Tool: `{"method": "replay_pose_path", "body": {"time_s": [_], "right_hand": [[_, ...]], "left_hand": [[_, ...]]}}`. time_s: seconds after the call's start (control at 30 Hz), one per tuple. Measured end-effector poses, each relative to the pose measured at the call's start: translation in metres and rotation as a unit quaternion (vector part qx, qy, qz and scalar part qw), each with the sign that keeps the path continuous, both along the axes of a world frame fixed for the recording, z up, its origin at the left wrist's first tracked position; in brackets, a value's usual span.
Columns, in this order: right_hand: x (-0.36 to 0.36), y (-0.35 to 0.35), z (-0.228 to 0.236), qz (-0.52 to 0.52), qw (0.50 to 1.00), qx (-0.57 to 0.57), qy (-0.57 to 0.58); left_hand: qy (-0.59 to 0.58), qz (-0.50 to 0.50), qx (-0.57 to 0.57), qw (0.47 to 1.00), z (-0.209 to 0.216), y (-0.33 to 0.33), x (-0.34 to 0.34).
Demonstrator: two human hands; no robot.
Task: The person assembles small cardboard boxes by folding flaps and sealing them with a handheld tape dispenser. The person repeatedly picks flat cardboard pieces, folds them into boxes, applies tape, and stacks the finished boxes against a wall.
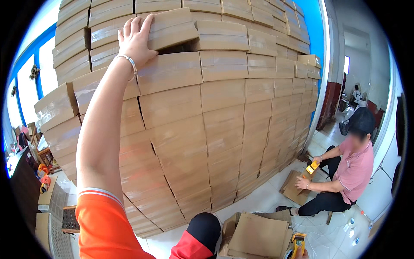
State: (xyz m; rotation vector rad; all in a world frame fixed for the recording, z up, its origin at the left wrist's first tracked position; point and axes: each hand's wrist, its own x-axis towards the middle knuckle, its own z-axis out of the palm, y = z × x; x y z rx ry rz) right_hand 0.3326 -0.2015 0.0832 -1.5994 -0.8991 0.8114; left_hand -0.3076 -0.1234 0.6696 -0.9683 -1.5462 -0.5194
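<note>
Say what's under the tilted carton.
Under the tilted carton: a dark gap above a taped carton. Shadow hides the gap's inside; the left hand covers its left end.

Dozens of cartons (172, 77) toward twelve o'clock; two yellow tape dispensers (298, 237) at four and five; apparently two other people (355, 166) near three.

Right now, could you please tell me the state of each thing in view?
Askew carton: closed, tilted, dark gap underneath.
Left hand: fingers spread, touching the askew carton.
Stacked cartons: closed, piled in rows.
Cardboard sheets: flat, piled.
Right hand: mostly cut off, grip unclear.
Near yellow tape dispenser: at the right hand.
Far yellow tape dispenser: held by the seated co-worker.
</note>
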Motion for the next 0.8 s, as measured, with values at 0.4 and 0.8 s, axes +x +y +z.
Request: {"method": "replay_pose_path", "body": {"time_s": [0.4,0.8], "right_hand": [[-0.019,0.005,0.022,0.031,0.995,-0.083,-0.048],[0.015,0.01,-0.008,-0.102,0.861,-0.048,0.495]], "left_hand": [[0.107,0.107,-0.062,0.986,-0.004,-0.001,0.008],[-0.094,-0.402,-0.649,0.639,-0.485,0.072,0.284]]}}
